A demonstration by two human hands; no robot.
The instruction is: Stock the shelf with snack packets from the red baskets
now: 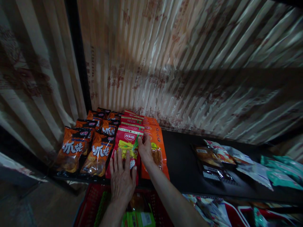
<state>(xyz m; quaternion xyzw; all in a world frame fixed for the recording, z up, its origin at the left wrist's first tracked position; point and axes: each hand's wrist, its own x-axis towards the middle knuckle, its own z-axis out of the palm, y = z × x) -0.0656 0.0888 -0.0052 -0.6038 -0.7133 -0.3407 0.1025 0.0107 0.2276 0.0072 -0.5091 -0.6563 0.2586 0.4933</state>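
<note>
On a black shelf (180, 160), the left hand (123, 181) splays over the front red plastic packet (125, 144); the right hand (145, 149) touches it, grip unclear. At least six glossy orange-and-black pouches (72, 149) lie alongside.

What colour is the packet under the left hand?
The packet is mainly red with yellow print, shown best in the head view.

- I am seeing the red bag (126, 145) displaying yellow sticks, some green and a pale band near its top.
- Left of the red bag, orange bags (72, 148) are showing black tops and white lettering.
- Right beside it, orange packs (159, 135) are carrying a yellow spot.
- Behind it, the curtain (151, 60) is running in beige and brown stripes with reddish-brown prints.
- Beneath it, the shelf (178, 154) is showing black.
- Far right of it, I am noticing teal packets (281, 173).
</note>
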